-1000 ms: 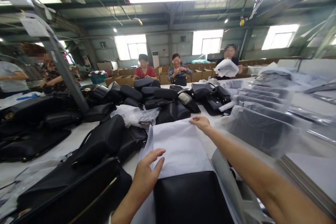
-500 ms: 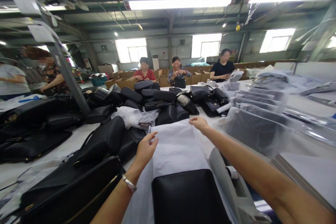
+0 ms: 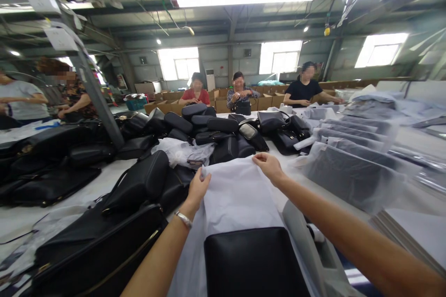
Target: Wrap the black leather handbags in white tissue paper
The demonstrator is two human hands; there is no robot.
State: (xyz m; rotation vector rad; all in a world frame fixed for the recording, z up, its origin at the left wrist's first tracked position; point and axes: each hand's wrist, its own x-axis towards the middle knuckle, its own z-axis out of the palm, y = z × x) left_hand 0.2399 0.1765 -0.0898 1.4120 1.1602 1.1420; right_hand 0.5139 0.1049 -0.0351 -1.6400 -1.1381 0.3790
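A sheet of thin white tissue paper [image 3: 240,195] lies before me, its far edge stretched between my hands. My left hand [image 3: 199,188] pinches the far left corner between thumb and fingers; a silver bracelet circles that wrist. The far right corner is pinched in my right hand [image 3: 270,166]. On the near part of the paper rests a black leather bag [image 3: 254,262], whose lower end runs out of view. Just beyond my left hand sit a crumpled clear plastic bag [image 3: 183,151] and a small dark label [image 3: 195,163].
Black handbags [image 3: 135,176] are heaped left and ahead. Right of the paper stand a grey plastic device [image 3: 310,250], frosted plastic bags [image 3: 351,176] in a row, and a stack of boards [image 3: 407,236]. Several people work across the table; a metal post [image 3: 99,97] rises at left.
My left hand has closed on the paper's left corner, where its fingers were apart before. My right hand keeps its pinch. The view has shifted slightly.
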